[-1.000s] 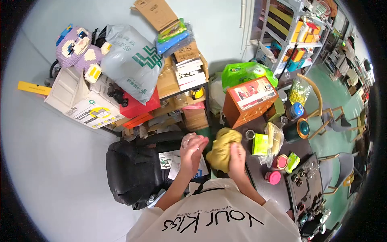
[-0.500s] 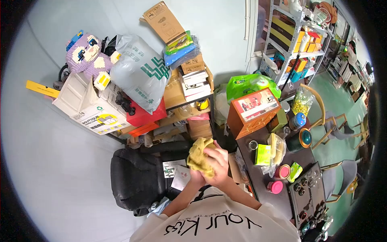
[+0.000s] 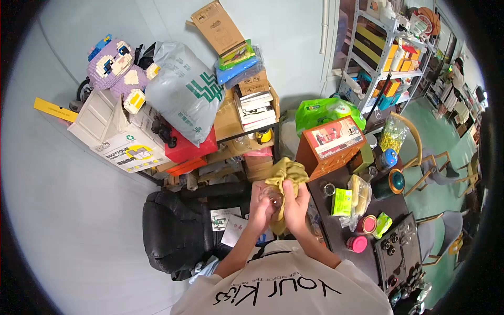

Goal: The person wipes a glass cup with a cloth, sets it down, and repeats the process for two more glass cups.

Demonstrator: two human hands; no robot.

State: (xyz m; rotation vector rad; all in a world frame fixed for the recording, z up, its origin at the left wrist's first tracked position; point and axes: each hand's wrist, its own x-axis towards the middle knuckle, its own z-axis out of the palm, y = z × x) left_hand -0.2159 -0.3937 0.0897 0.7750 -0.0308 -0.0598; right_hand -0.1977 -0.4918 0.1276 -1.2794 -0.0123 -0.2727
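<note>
A small clear glass vessel (image 3: 273, 197) is held in my left hand (image 3: 259, 206), its fingers wrapped round the side. My right hand (image 3: 295, 203) grips a mustard-yellow cloth (image 3: 289, 176), thumb on top. The cloth bunches up above my hands, touches the right side of the glass and hangs down between my wrists. Both hands are close together in front of my chest.
A dark table (image 3: 336, 226) on the right bears a wooden box (image 3: 328, 152), jars and a tea tray (image 3: 401, 252). A black armchair (image 3: 173, 226) with papers stands at the left. Behind are a loaded shelf (image 3: 226, 123) and a metal rack (image 3: 375, 79). A person is far off.
The hands have moved apart a little, and the glass now shows between them. The cloth has shifted up and to the right, with its lower end hanging down.
</note>
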